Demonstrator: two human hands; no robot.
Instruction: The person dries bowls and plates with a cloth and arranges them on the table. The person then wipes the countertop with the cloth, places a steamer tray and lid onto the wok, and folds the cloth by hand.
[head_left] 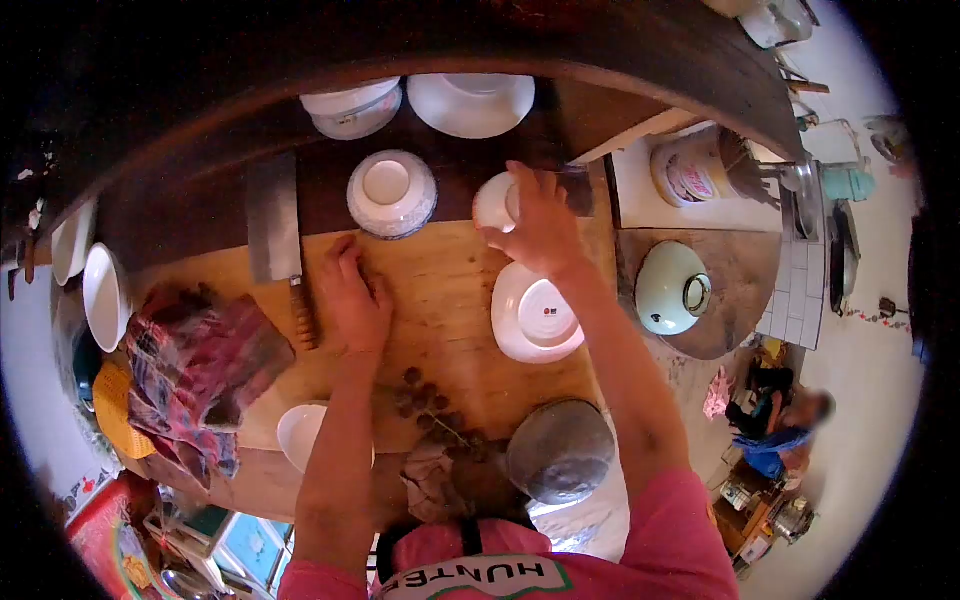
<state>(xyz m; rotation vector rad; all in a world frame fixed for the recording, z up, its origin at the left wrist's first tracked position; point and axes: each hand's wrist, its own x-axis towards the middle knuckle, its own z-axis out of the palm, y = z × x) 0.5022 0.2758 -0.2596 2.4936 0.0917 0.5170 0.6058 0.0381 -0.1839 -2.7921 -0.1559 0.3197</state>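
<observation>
My right hand [540, 225] has its fingers wrapped round a small white bowl [492, 203] at the back right of the wooden board [440, 330]. My left hand [356, 298] rests on the board, fingers bent and apart, with nothing in it. Just left of it lies a cleaver [275, 220] with a wooden handle. Behind, between the hands, an upturned patterned bowl [392, 195] stands on the dark wood. A white square dish [540, 315] sits upside down below my right hand, partly behind the forearm.
A plaid cloth [200, 360] and white bowls [105, 297] are at the left. Near me are another white bowl [300, 435], a dark round pot [562, 452] and grapes [430, 405]. A pale green bowl [672, 288] stands right. A person [790, 420] is farther right.
</observation>
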